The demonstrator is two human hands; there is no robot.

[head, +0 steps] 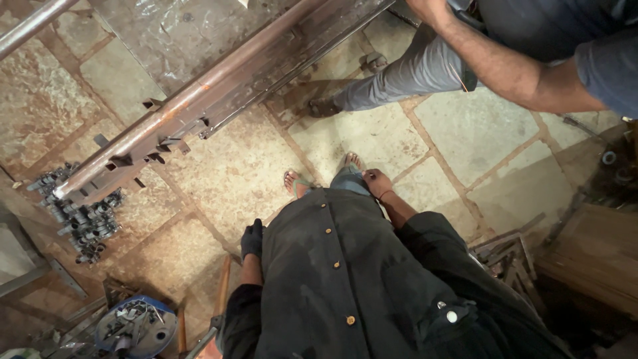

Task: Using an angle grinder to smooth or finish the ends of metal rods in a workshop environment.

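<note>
Rust-brown long steel rails, bundled with welded brackets along the lower edge, are laid diagonally across the upper left of the view, the long axis running from lower left to upper right above the stone-slab floor. They are placed up and to the left of both hands and well apart from each; the left hand, covered by a black glove, is the nearer one. That hand is hung beside the dark buttoned garment, fingers curled loosely with nothing seen in them. The bare right hand is rested at the hip, fingers bent against the cloth, nothing gripped. A second person's forearm is stretched toward the rails' upper end, where the hand is cut off by the frame. A heap of small grey metal fittings is seen under the rails' lower end. The blue round tray of parts is too dim to be read.
</note>
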